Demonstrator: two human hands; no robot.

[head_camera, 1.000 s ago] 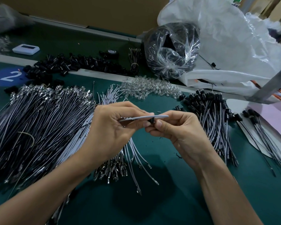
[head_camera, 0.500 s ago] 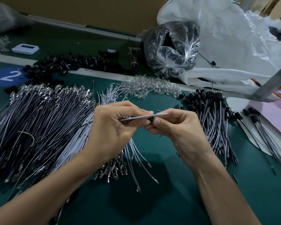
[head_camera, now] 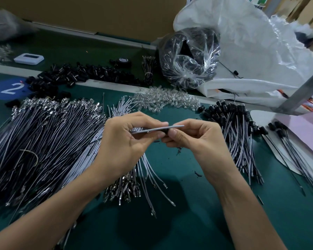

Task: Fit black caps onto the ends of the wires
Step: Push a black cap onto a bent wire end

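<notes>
My left hand point(head_camera: 126, 141) pinches a thin grey wire point(head_camera: 157, 128) that runs level toward the right. My right hand point(head_camera: 193, 139) pinches a small black cap point(head_camera: 167, 131) threaded on that wire, with the wire's tip sticking out past the fingers. A big heap of bare wires point(head_camera: 43, 141) with metal terminals lies at the left. Capped wires point(head_camera: 235, 134) are piled at the right. Loose black caps point(head_camera: 83, 74) lie in a row at the back.
Clear beads point(head_camera: 166, 100) lie behind my hands. A clear bag of black parts point(head_camera: 190, 56) and a white sack point(head_camera: 251, 51) stand at the back right. A white device point(head_camera: 29, 59) and a blue "2" sticker point(head_camera: 9, 88) are back left. A metal bar point(head_camera: 300, 92) slants at the right.
Both hands have stayed almost in place. The cap has slid slightly along the wire between my fingertips.
</notes>
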